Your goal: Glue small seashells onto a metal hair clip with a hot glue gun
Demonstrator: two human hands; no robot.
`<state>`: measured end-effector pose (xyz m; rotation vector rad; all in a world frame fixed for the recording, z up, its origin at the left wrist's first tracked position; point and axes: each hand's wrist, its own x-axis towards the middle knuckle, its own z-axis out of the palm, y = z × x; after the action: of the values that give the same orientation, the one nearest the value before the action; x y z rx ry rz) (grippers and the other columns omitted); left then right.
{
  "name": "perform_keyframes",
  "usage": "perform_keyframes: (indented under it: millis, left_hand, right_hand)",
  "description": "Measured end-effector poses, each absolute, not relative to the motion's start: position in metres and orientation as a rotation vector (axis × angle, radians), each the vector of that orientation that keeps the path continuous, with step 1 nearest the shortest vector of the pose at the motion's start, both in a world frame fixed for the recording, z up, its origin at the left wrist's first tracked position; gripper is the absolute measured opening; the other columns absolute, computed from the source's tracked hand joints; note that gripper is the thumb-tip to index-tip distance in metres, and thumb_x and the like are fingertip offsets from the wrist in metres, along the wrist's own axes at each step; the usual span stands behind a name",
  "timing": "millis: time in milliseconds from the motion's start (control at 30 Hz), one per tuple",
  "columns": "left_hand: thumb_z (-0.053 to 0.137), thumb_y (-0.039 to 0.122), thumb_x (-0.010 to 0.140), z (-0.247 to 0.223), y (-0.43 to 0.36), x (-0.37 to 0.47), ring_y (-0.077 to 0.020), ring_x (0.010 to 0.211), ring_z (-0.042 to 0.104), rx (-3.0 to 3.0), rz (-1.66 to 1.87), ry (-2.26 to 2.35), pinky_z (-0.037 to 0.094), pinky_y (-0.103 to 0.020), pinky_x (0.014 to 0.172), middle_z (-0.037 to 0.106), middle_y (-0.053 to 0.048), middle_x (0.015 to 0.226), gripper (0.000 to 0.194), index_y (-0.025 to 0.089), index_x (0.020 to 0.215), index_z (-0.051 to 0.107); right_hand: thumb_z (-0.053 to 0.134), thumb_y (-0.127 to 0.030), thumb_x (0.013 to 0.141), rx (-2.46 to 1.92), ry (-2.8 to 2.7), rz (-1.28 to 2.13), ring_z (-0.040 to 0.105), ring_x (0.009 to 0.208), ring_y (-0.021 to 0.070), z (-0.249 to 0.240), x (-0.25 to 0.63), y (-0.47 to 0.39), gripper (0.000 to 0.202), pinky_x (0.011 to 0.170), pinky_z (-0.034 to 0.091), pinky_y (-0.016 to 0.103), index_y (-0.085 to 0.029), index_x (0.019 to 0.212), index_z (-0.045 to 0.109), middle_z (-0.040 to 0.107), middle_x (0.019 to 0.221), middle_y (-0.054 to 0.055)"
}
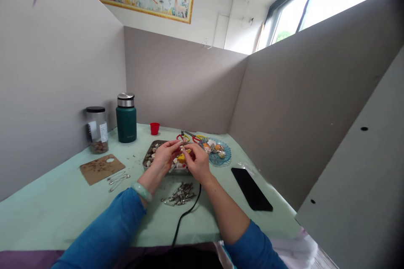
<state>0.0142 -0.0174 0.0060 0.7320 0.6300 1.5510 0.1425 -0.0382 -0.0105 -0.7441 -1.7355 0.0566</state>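
Holds left grip (164, 156) and right grip (198, 162) close together over a metal tray (179, 171) of small pieces (151, 159). Has metal clips (183, 194) piled nearer on the desk (63, 214), a blue plate (227, 156) rightward and a green flask (126, 124) leftward.

From my remote seat, I see a small whitish piece (182, 147) pinched at the fingertips, between my left hand (164, 155) and my right hand (197, 162); its exact shape is too small and too covered to tell. Below both hands sits a shallow metal tray (182, 172), upright and partly hidden: pale and grey stones (149, 161) beside the left hand, yellow pieces (181, 158) between the two.
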Motion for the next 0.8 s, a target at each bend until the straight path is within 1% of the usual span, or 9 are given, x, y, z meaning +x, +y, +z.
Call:
perform_keyframes:
  millis: [133,300,433,600,800]
  left_hand:
    - [0.074,0.005,0.060,0.0061,-0.0174,0.0144,-0.0111,0.059,0.063,0.750,1.547,0.633,0.052,-0.020,0.059,0.069,-0.006,0.068,0.015,0.008,0.072,0.066]
    - [0.075,0.007,0.059,0.0062,-0.0177,0.0149,-0.0108,0.058,0.062,0.760,1.553,0.641,0.051,-0.020,0.057,0.069,-0.006,0.069,0.016,0.009,0.071,0.066]
    - [0.076,0.007,0.058,0.0055,-0.0164,0.0148,-0.0094,0.055,0.061,0.785,1.545,0.637,0.051,-0.019,0.057,0.067,-0.004,0.064,0.016,0.009,0.070,0.066]
    - [0.079,0.010,0.054,0.0041,-0.0163,0.0160,-0.0102,0.055,0.062,0.830,1.538,0.656,0.052,-0.020,0.058,0.067,-0.004,0.063,0.020,0.009,0.069,0.066]
    - [0.080,0.013,0.053,0.0027,-0.0199,0.0173,-0.0133,0.060,0.064,0.900,1.525,0.627,0.054,-0.025,0.064,0.069,-0.006,0.068,0.024,0.009,0.071,0.066]
  right_hand:
    - [0.050,-0.028,0.087,-0.790,-1.718,0.033,0.057,0.066,0.0132,-0.0116,0.1425,-0.0365,0.016,0.066,0.046,0.025,-0.018,0.092,0.061,0.065,0.087,0.005]
    - [0.050,-0.029,0.087,-0.844,-1.708,0.033,0.059,0.065,0.0135,-0.0154,0.1431,-0.0336,0.017,0.065,0.047,0.025,-0.019,0.095,0.062,0.067,0.086,0.004]
    - [0.049,-0.030,0.088,-0.867,-1.695,-0.002,0.062,0.071,0.0148,-0.0167,0.1441,-0.0320,0.019,0.068,0.047,0.025,-0.020,0.099,0.062,0.069,0.087,0.003]
    - [0.047,-0.028,0.090,-0.886,-1.724,-0.174,0.064,0.080,0.0155,-0.0154,0.1460,-0.0319,0.021,0.073,0.046,0.025,-0.020,0.101,0.064,0.070,0.094,0.004]
    - [0.045,-0.028,0.091,-0.931,-1.759,-0.396,0.065,0.078,0.0178,-0.0161,0.1460,-0.0327,0.025,0.072,0.043,0.028,-0.018,0.103,0.065,0.070,0.093,0.008]
